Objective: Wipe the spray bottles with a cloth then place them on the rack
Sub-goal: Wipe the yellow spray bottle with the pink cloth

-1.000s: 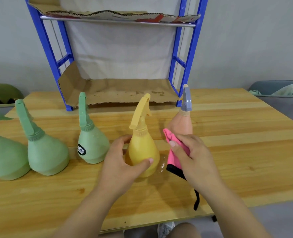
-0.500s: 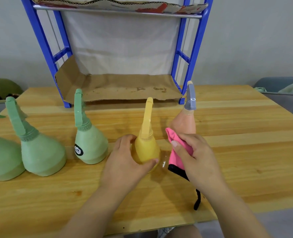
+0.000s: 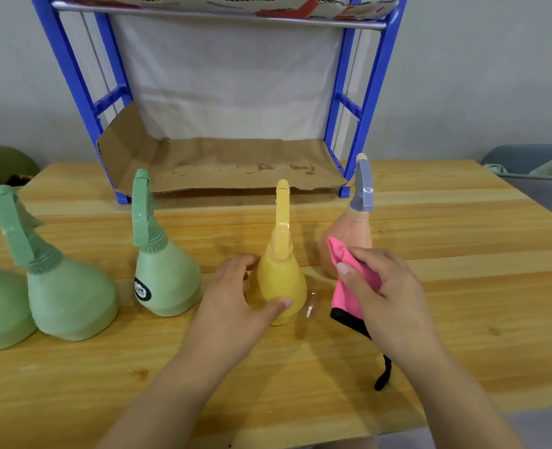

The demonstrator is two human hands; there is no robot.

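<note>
On table (image 3: 462, 286), yellow bottle (image 3: 281, 280) stands upright.

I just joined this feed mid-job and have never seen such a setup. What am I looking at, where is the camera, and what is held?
No machine here: a person works with two bare hands. The picture comes from a camera worn on the head, looking forward and down. The left hand grips the yellow spray bottle, standing on the wooden table. The right hand holds a pink cloth beside it, in front of a peach bottle. Three green bottles stand to the left. Behind is the blue rack; its cardboard-lined lower shelf holds no bottle yet.
</note>
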